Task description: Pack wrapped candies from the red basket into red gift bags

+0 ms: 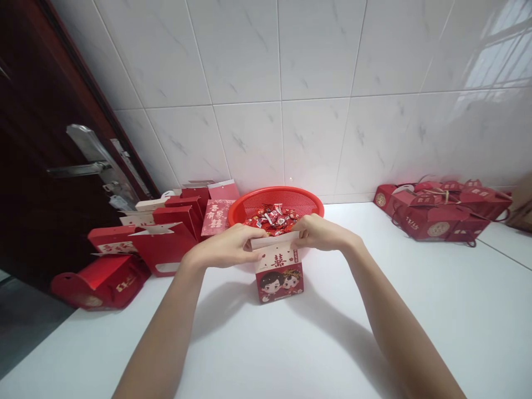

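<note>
A small red and cream paper gift box stands upright on the white table, with two cartoon figures on its front and a red double-happiness sign on its sloping upper panel. At the upper left edge of this box, my left hand grips the paper between thumb and fingers. My right hand pinches the upper right edge, fingers curled in. Right behind the box sits a red plastic basket with wrapped candies in it, partly hidden by my hands.
Several red gift boxes and bags stand at the left, near a dark door with a metal handle. More red boxes with cords are grouped at the right. A tiled wall borders the table's back.
</note>
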`<state>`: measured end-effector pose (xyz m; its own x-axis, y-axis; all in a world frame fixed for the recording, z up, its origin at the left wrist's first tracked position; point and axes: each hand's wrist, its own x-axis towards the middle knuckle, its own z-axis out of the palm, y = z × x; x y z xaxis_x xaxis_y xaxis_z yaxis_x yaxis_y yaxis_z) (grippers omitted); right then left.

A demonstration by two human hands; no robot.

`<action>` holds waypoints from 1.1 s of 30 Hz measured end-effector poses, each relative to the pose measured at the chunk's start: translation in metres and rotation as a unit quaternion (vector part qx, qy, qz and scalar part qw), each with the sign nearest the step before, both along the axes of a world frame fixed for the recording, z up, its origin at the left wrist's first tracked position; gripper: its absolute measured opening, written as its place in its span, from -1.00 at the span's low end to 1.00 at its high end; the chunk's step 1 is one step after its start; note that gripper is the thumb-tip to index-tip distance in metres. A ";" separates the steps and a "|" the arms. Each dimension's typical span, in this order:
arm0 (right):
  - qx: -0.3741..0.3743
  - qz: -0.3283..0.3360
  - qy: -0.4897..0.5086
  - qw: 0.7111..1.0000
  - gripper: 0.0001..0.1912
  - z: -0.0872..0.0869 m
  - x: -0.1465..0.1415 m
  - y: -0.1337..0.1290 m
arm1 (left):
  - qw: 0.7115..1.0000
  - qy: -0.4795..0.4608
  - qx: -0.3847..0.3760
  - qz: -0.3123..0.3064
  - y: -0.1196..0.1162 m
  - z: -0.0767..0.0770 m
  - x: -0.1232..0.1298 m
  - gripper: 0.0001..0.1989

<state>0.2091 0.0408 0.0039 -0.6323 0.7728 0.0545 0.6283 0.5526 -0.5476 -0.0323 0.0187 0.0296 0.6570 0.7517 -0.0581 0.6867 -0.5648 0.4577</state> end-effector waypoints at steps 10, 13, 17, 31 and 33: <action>0.010 -0.011 0.004 1.000 -0.72 -0.005 -0.001 0.003 | 0.999 -0.026 -0.012 0.013 0.015 -0.012 -0.003 -0.82; 0.012 -0.002 0.013 1.000 -0.76 -0.007 -0.002 0.005 | 0.999 -0.044 -0.014 0.025 0.019 -0.014 -0.004 -0.78; -0.023 0.000 0.050 0.999 -0.80 -0.008 0.002 0.009 | 0.996 -0.081 -0.017 0.029 0.025 -0.016 -0.006 -0.75; -0.084 0.002 0.348 0.934 -0.64 0.016 0.032 -0.005 | 0.924 -0.370 -0.030 0.087 0.001 -0.004 0.014 -0.56; -0.081 0.008 0.358 0.930 -0.63 0.019 0.031 -0.009 | 0.918 -0.387 -0.006 0.086 -0.003 -0.004 0.018 -0.58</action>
<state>0.2405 0.0314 0.0232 -0.4899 0.7984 0.3500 0.0631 0.4329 -0.8992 -0.0147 0.0158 0.0257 0.3770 0.8501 0.3678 0.2314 -0.4709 0.8513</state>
